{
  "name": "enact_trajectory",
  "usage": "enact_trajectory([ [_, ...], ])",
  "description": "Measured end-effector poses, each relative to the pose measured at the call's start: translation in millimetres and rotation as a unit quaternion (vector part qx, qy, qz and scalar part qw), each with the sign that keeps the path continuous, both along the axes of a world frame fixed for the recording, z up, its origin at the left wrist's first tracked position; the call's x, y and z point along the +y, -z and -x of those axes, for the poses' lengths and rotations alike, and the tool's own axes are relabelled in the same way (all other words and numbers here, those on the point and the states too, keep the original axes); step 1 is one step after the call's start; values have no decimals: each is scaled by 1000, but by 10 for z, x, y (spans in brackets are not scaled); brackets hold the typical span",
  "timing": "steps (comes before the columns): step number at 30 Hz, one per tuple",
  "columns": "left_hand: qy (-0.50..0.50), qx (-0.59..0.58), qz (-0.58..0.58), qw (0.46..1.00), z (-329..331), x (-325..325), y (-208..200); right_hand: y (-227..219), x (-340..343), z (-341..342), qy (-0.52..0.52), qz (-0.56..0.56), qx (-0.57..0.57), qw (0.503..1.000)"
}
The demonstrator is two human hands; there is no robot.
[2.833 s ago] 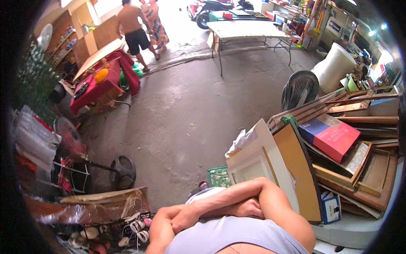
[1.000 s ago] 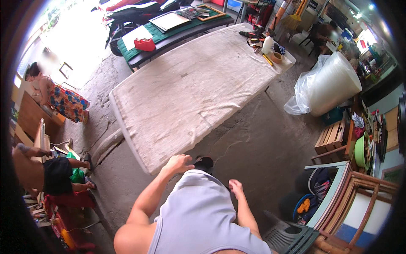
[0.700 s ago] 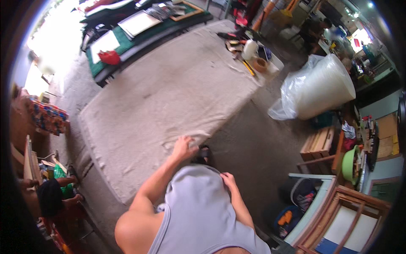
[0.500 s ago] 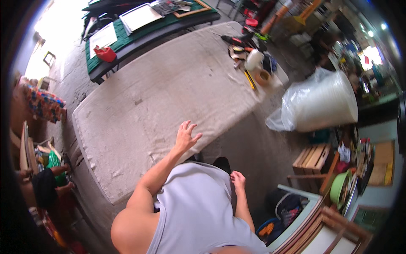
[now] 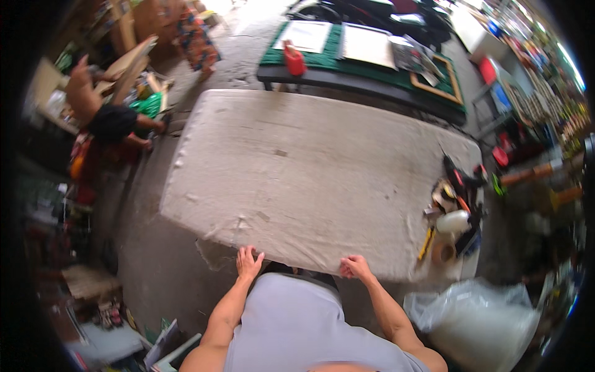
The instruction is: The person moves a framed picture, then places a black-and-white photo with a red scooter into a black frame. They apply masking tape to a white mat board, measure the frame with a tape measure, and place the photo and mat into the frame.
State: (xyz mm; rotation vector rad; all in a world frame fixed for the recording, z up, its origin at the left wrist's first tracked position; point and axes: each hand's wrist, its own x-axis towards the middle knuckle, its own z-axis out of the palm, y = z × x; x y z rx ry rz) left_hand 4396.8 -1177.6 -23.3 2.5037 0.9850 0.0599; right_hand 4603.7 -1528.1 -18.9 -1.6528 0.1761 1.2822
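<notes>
In front of me stands a table covered with a pale, wrinkled cloth [image 5: 310,167]. My left hand [image 5: 250,263] rests at its near edge, fingertips on the cloth and thumb apart, holding nothing. Further right along that same edge, the fingers of my right hand [image 5: 355,266] are curled onto the rim of the cloth. A utility knife [image 5: 426,243] with a yellow handle lies on the table to the right of that hand. Close to it are a roll of brown tape [image 5: 443,252], a white bottle [image 5: 453,222] and a dark power drill [image 5: 457,177].
Beyond the table, a green-topped bench [image 5: 372,68] carries papers, a red container [image 5: 294,59] and a wooden frame [image 5: 455,80]. A large plastic-wrapped roll [image 5: 483,325] stands at the near right. Another person [image 5: 111,121] is at the left, near wood pieces.
My view has swung round to the right, squarely facing the table. My left hand has drawn back from above the tabletop to its near edge; my right has come up from my side to that edge.
</notes>
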Motion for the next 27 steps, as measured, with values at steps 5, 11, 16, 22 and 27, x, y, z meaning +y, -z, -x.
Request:
enact_trajectory([
  [5,-205,243,292,902,928,-70,98,55,34,-68,-56,-9,50,997],
  [11,-327,97,373,863,1702,-278,546,-100,775,-51,-440,123,-159,875],
  [16,-336,28,394,855,2239,44,734,-259,2227,220,-426,54,-241,871],
  [22,-492,-116,354,787,3674,1182,617,-171,3263,1269,-406,146,-387,815],
  [27,-610,-143,290,723,4474,2127,596,-33,3348,1604,-338,223,-427,808],
])
